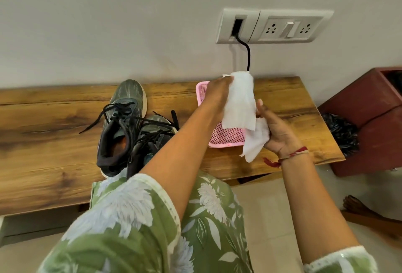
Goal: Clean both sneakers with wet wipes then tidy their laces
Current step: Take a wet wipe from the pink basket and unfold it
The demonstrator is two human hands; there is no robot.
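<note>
Two dark green sneakers with loose black laces lie on the wooden bench (54, 138). The left sneaker (127, 103) points its toe at the wall. The right sneaker (155, 135) leans against it, partly hidden by my left forearm. My left hand (219, 91) is raised over a pink mesh tray (226, 138) and pinches a white wet wipe (239, 101) that hangs down. My right hand (277, 130), with a red thread at the wrist, grips a second white wipe (255, 142) just below the first. The two wipes touch or overlap.
A wall socket plate (274, 26) with a black cable (248, 55) is above the bench. A dark red bin (369, 116) with a black bag (341, 135) stands at the right of the bench. A wooden object (369, 218) lies on the floor at the lower right.
</note>
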